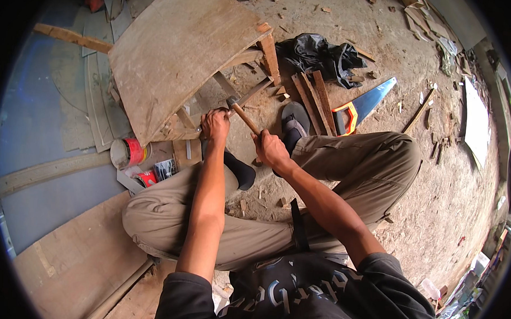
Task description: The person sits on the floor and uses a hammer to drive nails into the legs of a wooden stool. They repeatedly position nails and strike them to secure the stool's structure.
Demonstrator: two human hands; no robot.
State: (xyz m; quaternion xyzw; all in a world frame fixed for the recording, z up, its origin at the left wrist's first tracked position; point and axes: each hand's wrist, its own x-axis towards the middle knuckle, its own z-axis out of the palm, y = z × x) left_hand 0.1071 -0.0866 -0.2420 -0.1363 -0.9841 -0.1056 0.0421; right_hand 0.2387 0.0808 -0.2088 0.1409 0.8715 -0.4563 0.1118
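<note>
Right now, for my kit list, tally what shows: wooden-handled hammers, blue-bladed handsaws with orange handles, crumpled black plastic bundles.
Wooden-handled hammer: 1
Blue-bladed, orange-handled handsaw: 1
Crumpled black plastic bundle: 1
Total: 3

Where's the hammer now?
Head view, upper middle, slightly left of centre: the hammer is in the right hand, its head close by the left hand.
</note>
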